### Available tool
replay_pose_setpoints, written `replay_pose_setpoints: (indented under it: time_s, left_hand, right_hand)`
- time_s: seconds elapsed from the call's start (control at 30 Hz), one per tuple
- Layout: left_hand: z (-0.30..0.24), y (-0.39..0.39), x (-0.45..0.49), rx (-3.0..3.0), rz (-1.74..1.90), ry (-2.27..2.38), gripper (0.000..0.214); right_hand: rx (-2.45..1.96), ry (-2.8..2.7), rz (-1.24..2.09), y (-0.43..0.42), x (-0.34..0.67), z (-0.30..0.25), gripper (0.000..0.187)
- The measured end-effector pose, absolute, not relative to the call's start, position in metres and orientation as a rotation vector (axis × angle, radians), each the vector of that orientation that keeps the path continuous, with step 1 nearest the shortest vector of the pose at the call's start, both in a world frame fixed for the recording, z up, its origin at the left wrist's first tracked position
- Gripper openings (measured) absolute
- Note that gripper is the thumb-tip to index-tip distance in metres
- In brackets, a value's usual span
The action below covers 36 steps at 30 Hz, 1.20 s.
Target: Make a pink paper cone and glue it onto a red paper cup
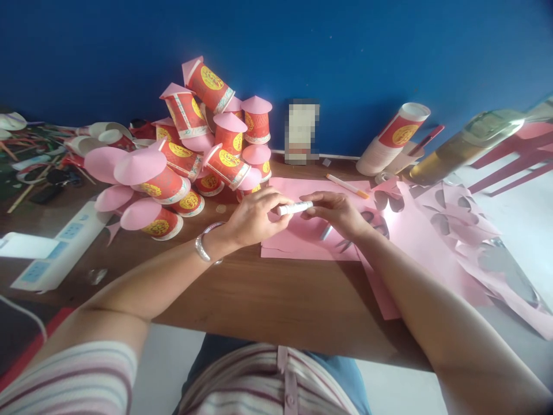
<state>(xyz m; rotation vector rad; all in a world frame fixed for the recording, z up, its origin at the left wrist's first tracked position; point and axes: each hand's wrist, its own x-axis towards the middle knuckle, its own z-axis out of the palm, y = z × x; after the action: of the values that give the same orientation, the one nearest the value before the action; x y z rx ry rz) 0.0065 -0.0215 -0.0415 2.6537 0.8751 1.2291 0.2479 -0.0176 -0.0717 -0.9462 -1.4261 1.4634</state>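
Observation:
Over the pink paper sheets, a slim white tube that looks like a glue stick is held between both hands. My left hand has its fingers and thumb closed about the tube's left end. At the other end, my right hand pinches it with the fingertips. Beneath my right hand lie scissors, partly hidden by the hand and wrist. A pale, slim object shows beside them, its kind unclear. An orange and white pen rests on the paper's far edge.
Red paper cups with pink cone roofs are piled at left. A stack of cups leans at the back right, near a bottle of yellowish liquid. Cut pink scraps spread rightwards. A long white box lies left.

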Motion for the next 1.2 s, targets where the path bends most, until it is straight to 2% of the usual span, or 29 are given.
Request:
replay_pose_setpoints:
  time_s: [0.3,0.4,0.5,0.67,0.73,0.83,0.9,1.0,1.13,1.2]
  left_hand:
    - [-0.038,-0.023,0.008,2.45,1.216,1.006,0.003]
    - [-0.039,-0.021,0.007,2.42,1.188,1.048,0.009]
    - [-0.041,-0.018,0.006,2.36,1.084,1.058,0.015]
    - [-0.041,-0.014,0.007,2.36,0.877,1.046,0.059]
    - [-0.037,-0.011,0.012,2.42,0.783,1.072,0.054]
    - [-0.026,0.001,0.026,2.546,0.597,1.073,0.024]
    - [-0.019,0.016,0.043,2.597,0.524,1.076,0.015]
    - [-0.016,0.047,0.077,2.633,0.427,1.108,0.018]
    - [-0.028,0.088,0.129,2.549,0.411,1.226,0.038]
    - [-0.036,0.103,0.15,2.515,0.435,1.244,0.04]
  right_hand:
    - [-0.935,-1.568,1.152,-0.02,0.242,-0.069,0.038]
    - [-0.963,-1.619,1.063,-0.022,0.24,-0.068,0.039]
    - [-0.967,-1.59,1.118,-0.02,0.242,-0.068,0.039]
    - [-0.995,-1.312,1.092,-0.005,0.26,-0.072,0.035]
    - [-1.034,-1.19,0.99,0.001,0.27,-0.074,0.033]
    - [-1.107,-1.106,0.852,0.009,0.284,-0.076,0.032]
    - [-1.15,-1.075,0.773,0.013,0.292,-0.076,0.03]
    - [-1.201,-1.019,0.678,0.019,0.301,-0.079,0.029]
    - [-1.25,-0.911,0.628,0.024,0.311,-0.083,0.034]
    - [-1.251,-0.859,0.63,0.026,0.315,-0.085,0.036]
